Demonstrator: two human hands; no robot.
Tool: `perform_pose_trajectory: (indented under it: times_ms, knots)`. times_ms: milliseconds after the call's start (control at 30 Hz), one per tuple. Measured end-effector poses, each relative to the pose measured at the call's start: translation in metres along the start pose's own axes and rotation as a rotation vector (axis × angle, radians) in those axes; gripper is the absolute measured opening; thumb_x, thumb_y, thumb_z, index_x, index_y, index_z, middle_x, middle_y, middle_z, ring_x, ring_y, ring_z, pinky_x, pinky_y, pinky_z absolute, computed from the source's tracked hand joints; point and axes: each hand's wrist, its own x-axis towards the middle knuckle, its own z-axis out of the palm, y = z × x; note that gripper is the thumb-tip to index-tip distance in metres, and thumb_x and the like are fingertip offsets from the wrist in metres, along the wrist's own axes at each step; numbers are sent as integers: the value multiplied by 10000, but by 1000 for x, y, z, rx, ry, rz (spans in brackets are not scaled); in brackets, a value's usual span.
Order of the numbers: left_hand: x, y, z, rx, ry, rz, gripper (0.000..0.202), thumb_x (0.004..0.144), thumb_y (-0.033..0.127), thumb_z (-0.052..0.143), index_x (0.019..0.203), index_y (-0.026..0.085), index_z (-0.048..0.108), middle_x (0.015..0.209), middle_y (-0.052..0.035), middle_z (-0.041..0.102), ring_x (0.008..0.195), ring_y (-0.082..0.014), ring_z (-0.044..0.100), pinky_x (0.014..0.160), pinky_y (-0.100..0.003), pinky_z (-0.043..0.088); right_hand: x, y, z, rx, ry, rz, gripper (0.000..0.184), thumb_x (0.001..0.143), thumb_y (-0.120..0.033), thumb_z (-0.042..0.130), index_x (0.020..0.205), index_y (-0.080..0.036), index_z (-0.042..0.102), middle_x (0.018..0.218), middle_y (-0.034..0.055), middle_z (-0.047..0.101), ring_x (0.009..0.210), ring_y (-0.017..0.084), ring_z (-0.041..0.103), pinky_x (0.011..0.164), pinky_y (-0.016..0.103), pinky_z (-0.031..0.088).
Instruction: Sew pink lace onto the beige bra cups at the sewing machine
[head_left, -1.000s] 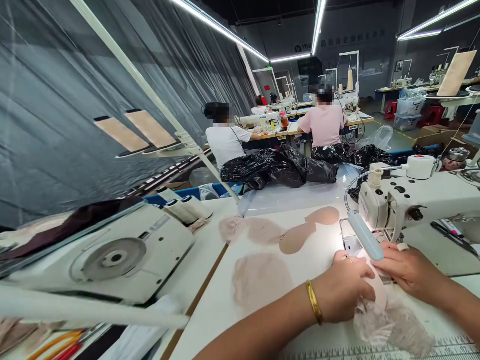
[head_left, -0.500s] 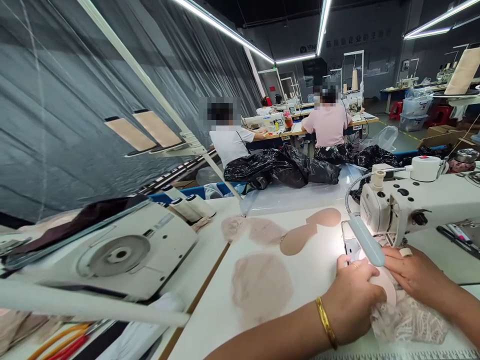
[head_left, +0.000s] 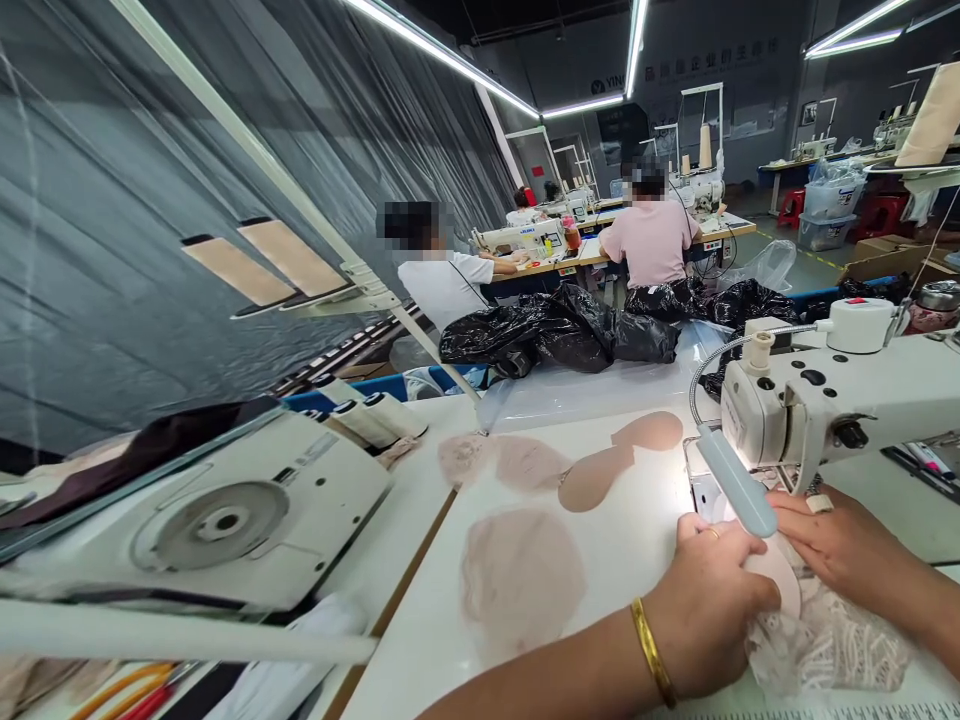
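At the right, a white sewing machine [head_left: 795, 400] stands with a grey lamp [head_left: 739, 485] lit beside its needle area. A pale pink, rounded fabric piece [head_left: 780, 578] lies under my hands, with crumpled beige lace [head_left: 847, 645] trailing toward me. My left hand [head_left: 716, 605], below a gold bangle, is closed on the pink piece's left edge, thumb and fingers pinching it. Fingers stretched out flat, my right hand [head_left: 844, 545] rests on the fabric beside the presser area. The lamp hides the needle and some fingertips.
Flat beige cut pieces [head_left: 600, 478] and sheer round pieces [head_left: 523, 570] lie on the white table. Another machine [head_left: 247, 510] and thread spools [head_left: 367, 418] stand left. Black plastic bags [head_left: 562, 325] line the far edge. Beyond them, two people sit at machines.
The view has shifted slightly, so the left machine and thread cones appear farther left. Both hands keep nearly the same hold, and the fabric sits almost unchanged under the lamp.
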Motion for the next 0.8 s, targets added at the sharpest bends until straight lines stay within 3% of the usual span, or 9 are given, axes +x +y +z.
perform_pose_trajectory:
  times_ms: [133,300,567,667,800]
  knots:
    - [1,-6,-7,21,-15,38,299,599,145,709,877,242,760,1236,-129,656,1112,-380,618,887,-477,326,0,-1,0,-26,-1,0,391,994,-179,442,1088,-353,780,1043,1,779,899,261,682,776,364,563]
    - [5,-15,-19,49,-8,101,231,631,140,721,834,249,738,1128,-74,688,1068,-338,605,913,-424,326,3,-2,-4,-75,-1,-39,382,996,-159,424,965,-331,764,977,11,762,863,247,670,766,340,543]
    - [16,-24,-46,340,-185,81,166,692,68,648,781,207,662,1008,-11,676,889,-201,599,899,-398,344,-4,0,-1,-192,-56,-86,377,1008,-112,365,909,-253,701,996,45,722,719,213,575,655,325,468]
    - [16,-25,-47,369,-168,142,136,695,73,655,754,193,629,1048,-10,704,889,-201,615,883,-392,349,-5,-1,-2,-205,-90,-128,367,981,-71,358,825,-243,643,857,36,659,676,208,543,620,312,426]
    - [14,-26,-44,344,-159,230,219,655,42,656,804,200,627,1061,14,733,916,-203,638,886,-394,350,-4,-1,-6,-172,-77,-141,335,967,-75,390,902,-260,662,881,40,661,716,223,575,623,304,438]
